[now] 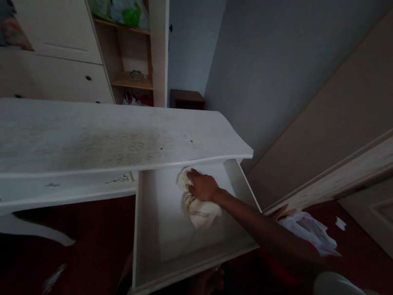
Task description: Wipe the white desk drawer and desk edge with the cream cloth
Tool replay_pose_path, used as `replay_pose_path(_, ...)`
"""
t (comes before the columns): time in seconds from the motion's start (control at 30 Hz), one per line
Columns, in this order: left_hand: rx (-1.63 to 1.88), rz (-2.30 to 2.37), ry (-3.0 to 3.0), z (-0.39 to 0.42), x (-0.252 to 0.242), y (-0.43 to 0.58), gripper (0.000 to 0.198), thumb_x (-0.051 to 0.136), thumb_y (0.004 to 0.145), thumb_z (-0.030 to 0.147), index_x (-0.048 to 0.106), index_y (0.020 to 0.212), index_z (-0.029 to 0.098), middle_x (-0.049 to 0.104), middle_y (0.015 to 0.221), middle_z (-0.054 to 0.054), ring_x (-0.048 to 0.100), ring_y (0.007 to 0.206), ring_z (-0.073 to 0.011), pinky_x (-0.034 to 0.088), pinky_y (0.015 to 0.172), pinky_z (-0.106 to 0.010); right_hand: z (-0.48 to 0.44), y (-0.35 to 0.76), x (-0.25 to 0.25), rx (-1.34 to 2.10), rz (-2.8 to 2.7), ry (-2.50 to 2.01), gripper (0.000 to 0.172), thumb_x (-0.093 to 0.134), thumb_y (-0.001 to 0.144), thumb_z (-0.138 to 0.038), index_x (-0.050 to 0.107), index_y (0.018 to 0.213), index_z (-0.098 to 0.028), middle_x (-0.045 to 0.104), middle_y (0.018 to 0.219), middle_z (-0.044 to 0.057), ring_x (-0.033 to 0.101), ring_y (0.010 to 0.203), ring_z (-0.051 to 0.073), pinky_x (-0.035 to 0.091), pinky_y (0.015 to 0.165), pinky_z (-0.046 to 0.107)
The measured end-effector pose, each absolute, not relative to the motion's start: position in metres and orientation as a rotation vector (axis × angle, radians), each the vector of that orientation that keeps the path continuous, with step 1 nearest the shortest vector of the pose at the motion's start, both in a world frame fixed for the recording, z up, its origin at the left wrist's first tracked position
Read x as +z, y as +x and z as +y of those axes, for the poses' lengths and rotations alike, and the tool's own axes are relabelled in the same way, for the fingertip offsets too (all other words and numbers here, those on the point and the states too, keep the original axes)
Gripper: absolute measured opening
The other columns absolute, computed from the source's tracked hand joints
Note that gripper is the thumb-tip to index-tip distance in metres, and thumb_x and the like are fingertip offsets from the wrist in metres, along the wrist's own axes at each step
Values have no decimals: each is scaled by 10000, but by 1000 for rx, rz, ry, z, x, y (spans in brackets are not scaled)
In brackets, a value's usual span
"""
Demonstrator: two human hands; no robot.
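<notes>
My right hand [204, 185] is closed on a cream cloth [202, 213] with dark lettering, pressing it to the floor of a white drawer [165, 211]. Part of the cloth bunches up beyond my fingers, and the rest spreads toward the drawer's front. The drawer is pulled out from a white table [105, 131] whose top has a dark, dirty patch. Below the drawer's front edge, in shadow, is my left hand [213, 280]. Its fingers look bent, but the dimness hides whether they touch the drawer or hold anything.
Behind the table stands a white wardrobe [57, 30] with an open shelf section holding plastic bags [123, 5]. A grey wall [291, 20] runs along the right. On the red floor lie a whitish plastic bag [310, 231] and a scrap of paper [340, 223].
</notes>
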State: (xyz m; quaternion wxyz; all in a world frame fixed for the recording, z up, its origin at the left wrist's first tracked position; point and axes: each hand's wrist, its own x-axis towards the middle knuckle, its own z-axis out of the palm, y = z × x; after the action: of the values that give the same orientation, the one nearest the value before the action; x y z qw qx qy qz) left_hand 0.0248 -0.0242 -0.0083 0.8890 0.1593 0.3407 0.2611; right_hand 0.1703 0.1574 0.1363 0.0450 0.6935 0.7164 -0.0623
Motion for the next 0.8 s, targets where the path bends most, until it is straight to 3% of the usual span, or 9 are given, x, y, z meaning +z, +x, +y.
replay_pose_path(0.27, 544, 727, 340, -27, -20, 32, 481, 874, 502, 485, 692, 741, 110, 710, 664, -83, 615, 516, -160, 467, 514, -283, 191, 89, 141, -66, 2484, 1747, 431, 462, 878, -210, 489, 1304, -148, 450, 1481, 192, 691, 1016, 282, 589, 774, 412)
replay_pose_path(0.43, 527, 757, 302, -26, -18, 36, 617, 895, 315, 576, 679, 655, 109, 684, 581, -62, 575, 441, -136, 443, 459, -268, 208, 63, 141, 18, 2579, 1554, 350, 421, 910, -166, 541, 1231, -96, 574, 1331, 225, 693, 998, 291, 598, 757, 409)
replay_pose_path(0.6, 534, 749, 317, -27, -14, 34, 568, 881, 396, 553, 694, 692, 106, 692, 613, -62, 577, 462, -126, 444, 477, -263, 219, 71, 147, -51, 2587, 1433, 321, 424, 938, -212, 538, 1226, -129, 616, 1294, 196, 683, 1035, 295, 589, 807, 434)
replay_pose_path(0.8, 555, 753, 353, -29, -2, 31, 475, 843, 486, 487, 703, 726, 102, 700, 658, -73, 584, 503, -132, 456, 525, -278, 206, 75, 150, -66, 2583, 1345, 364, 445, 909, -186, 528, 1259, -133, 627, 1297, 180, 700, 988, 307, 594, 756, 434)
